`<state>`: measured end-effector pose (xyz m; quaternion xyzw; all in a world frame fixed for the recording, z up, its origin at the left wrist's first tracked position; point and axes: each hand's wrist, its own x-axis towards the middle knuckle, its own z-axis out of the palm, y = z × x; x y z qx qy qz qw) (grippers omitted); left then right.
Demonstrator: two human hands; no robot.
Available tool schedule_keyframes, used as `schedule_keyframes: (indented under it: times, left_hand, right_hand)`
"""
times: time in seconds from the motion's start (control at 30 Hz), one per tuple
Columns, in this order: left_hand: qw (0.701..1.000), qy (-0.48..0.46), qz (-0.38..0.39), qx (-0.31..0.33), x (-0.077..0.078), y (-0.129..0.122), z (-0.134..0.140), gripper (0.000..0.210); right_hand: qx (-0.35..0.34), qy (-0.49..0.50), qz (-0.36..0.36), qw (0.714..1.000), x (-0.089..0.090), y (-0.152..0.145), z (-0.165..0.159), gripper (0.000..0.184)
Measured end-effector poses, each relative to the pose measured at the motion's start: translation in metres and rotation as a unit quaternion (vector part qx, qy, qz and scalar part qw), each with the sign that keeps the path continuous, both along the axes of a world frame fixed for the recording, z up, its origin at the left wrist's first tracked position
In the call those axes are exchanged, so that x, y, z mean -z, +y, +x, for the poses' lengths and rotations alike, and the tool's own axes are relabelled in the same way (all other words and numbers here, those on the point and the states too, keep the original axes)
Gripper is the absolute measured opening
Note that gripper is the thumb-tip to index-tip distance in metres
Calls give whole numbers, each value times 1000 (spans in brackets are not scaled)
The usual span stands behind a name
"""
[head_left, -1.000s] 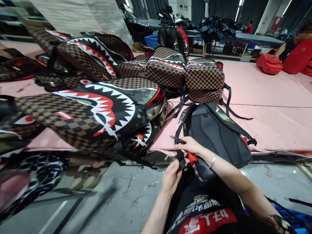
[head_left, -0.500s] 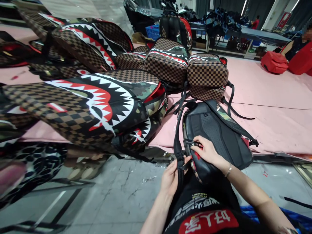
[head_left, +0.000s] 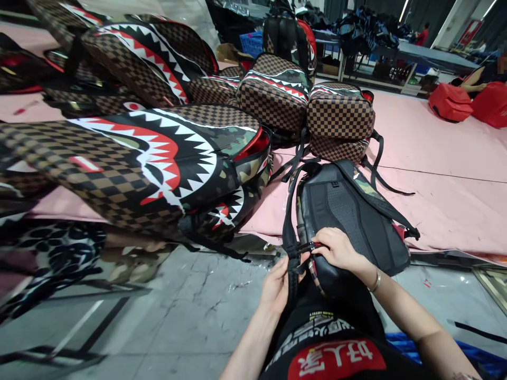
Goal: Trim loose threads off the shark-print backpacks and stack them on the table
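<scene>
A black-backed backpack (head_left: pixel 336 206) lies at the table's front edge with its padded back panel facing up. My left hand (head_left: pixel 276 285) is closed on its black shoulder strap (head_left: pixel 292 232), near the strap's adjuster. My right hand (head_left: pixel 336 248) is closed around small dark thread snips (head_left: pixel 311 246). Their tip points left and meets the strap just above my left fingers. The right wrist rests over the lower side of the backpack. Fingers partly hide the handles of the snips and the strap's lower end.
Shark-mouth checkered backpacks (head_left: pixel 158 163) are piled on the pink-covered table (head_left: pixel 428 174) to the left and behind. Further right, red bags (head_left: pixel 450 102) sit beside another person. A patterned garment (head_left: pixel 59 253) and shoes of someone else show at lower left.
My right hand has moved slightly down, bringing the snips from over the backpack's edge to the strap. My left hand stays on the strap. The view has shifted slightly.
</scene>
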<state>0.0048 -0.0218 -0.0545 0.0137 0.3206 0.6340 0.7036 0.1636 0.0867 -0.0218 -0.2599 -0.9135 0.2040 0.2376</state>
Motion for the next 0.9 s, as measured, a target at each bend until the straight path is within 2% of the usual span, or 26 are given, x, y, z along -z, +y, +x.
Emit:
schedule_keyframes:
  times: [0.37,0.63,0.9]
  left_hand:
    - [999,19,-18,-19,-8,-1,3,11]
    - [997,56,-36,-29,-12,-1,6,11]
    - [996,85,-23,-19,-15,-3,9,22]
  right_hand:
    - [16,1,5,1000,2,-9,-5,20]
    - [-3,0,6,1000,-7,-9,-7,20]
    - [-10,-20,25,999,-8,-9,-8,15]
